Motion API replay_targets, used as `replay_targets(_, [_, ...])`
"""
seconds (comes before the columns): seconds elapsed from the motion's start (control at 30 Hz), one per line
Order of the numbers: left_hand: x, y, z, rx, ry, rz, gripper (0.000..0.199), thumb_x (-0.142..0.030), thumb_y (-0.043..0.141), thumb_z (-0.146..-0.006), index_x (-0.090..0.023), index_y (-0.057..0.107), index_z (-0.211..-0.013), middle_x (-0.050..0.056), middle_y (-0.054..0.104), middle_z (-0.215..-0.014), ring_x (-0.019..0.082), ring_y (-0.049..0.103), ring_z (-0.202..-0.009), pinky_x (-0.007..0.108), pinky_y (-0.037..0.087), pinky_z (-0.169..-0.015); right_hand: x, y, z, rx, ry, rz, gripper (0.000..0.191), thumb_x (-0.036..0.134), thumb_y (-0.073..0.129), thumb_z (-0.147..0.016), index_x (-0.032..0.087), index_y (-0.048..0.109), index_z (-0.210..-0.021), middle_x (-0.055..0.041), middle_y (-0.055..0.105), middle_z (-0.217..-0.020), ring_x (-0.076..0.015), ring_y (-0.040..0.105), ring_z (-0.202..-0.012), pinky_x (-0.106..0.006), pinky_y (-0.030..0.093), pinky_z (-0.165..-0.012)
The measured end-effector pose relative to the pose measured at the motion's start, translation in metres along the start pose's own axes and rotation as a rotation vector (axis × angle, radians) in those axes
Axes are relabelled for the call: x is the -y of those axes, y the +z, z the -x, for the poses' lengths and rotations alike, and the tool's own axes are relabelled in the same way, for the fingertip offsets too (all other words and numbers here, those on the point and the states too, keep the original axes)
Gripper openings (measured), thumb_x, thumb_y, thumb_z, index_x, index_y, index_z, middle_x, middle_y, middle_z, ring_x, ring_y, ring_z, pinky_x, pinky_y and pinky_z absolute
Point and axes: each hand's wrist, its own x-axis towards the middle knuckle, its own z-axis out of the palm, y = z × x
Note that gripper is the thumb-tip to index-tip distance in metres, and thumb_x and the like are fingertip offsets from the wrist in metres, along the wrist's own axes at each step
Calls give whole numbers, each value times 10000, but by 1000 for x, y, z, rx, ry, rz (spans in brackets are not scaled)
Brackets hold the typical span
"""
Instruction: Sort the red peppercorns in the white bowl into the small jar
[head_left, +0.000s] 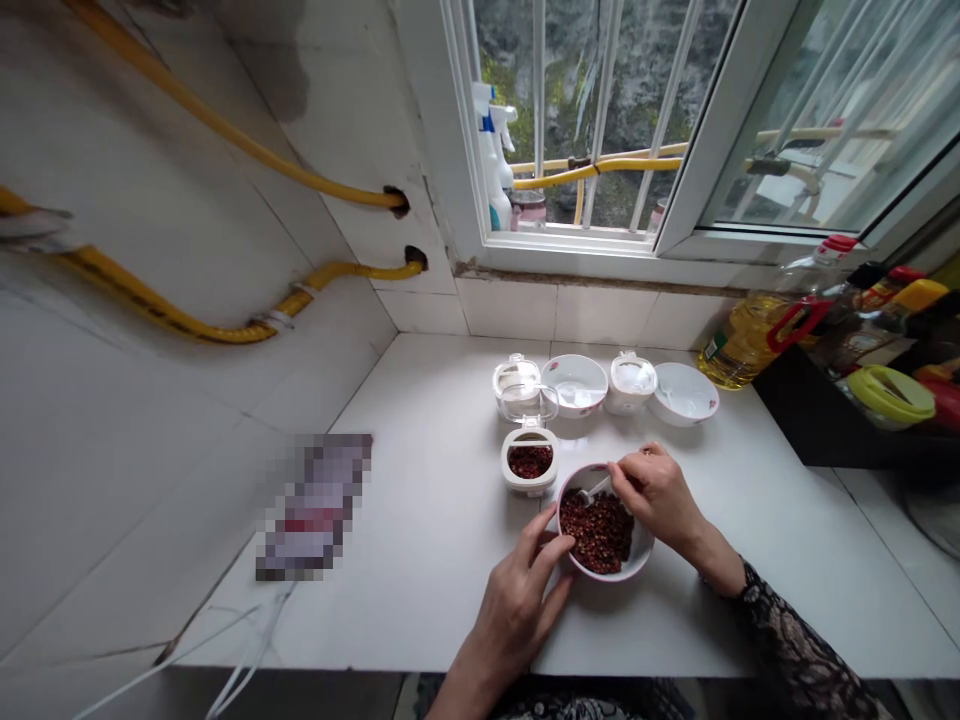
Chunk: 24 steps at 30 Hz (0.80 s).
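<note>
A white bowl [641, 556] of dark red Sichuan peppercorns [600, 535] stands on the counter near its front edge. My left hand [519, 592] grips the bowl's left rim, thumb and fingers curved against its side. Pinched in my right hand [660, 500] is a small white spoon [598, 489], its head down among the peppercorns. Just behind and left of the bowl sits a seasoning jar [530, 480] with its clear lid [529, 402] raised; peppercorns show inside.
Behind stand two more white seasoning jars [517, 375] [631, 380] and two white bowls [574, 383] [685, 394]. An oil bottle [739, 340] and a black rack [795, 410] of condiments occupy the right. A blurred-out object [315, 507] with white cables [262, 640] lies left.
</note>
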Motion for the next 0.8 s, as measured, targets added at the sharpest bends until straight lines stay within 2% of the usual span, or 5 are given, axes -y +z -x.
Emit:
replay_targets(0.17, [1,0,1,17,-5,17,283,-144,475,-936,-188,510,-1214,173,516,-1366,222,639,-1145,303,578,-892,-7,-3,2,-40,187,-102,439,297,486,-925,200,429,-501,22,469,-467,-118,413,-501,-261,342,-566])
replay_targets(0.23, [1,0,2,16,-4,10,276,-154,477,-943,-185,513,-1215,177,519,-1359,234,619,-1179,310,576,-901,-10,-6,4,-38,261,-152,450,335,484,-923,196,450,-497,19,469,-473,-119,422,-509,-258,349,-560])
replay_targets(0.43, [0,-1,1,17,-2,10,262,-163,468,-955,-190,515,-1211,170,514,-1363,235,597,-1210,307,570,-914,-9,-5,4,7,482,-426,482,463,488,-887,183,467,-495,24,408,-487,-105,391,-485,-246,315,-497])
replay_targets(0.63, [0,-1,1,13,-1,8,263,-159,471,-953,-188,516,-1211,173,511,-1365,236,594,-1214,312,569,-919,-11,2,4,30,561,-587,470,506,501,-838,197,399,-498,36,317,-497,-91,301,-485,-237,250,-457])
replay_targets(0.8, [0,-1,1,16,-2,15,262,-156,474,-952,-184,519,-1208,177,509,-1365,232,610,-1191,303,572,-910,-11,2,6,28,568,-549,463,486,492,-844,204,346,-508,37,286,-520,-90,293,-502,-237,244,-469])
